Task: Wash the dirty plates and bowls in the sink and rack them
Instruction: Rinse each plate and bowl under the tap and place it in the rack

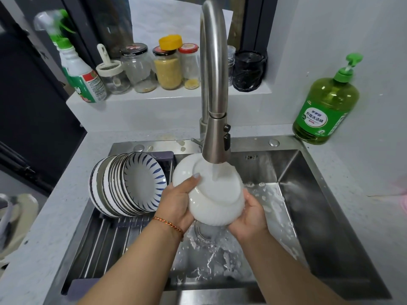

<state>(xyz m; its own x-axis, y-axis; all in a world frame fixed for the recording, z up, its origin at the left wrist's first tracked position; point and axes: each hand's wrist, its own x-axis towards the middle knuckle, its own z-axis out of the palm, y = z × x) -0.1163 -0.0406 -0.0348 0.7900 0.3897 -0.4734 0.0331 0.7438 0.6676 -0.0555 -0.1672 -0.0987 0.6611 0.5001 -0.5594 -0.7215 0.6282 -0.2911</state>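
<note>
A white bowl (217,201) is held upside down under the running steel faucet (214,137), over the sink (308,194). Water streams onto its base. My left hand (178,202) grips its left rim, thumb on the base. My right hand (248,214) cups its right side from below. Several blue-patterned bowls (130,183) stand on edge in the roll-up rack (105,243) across the sink's left part.
A green dish-soap pump bottle (326,106) stands on the counter at the back right. Jars (167,67), a spray bottle (77,69) and a black bag sit on the ledge behind the faucet. Foam and water cover the sink floor around the drain (206,232).
</note>
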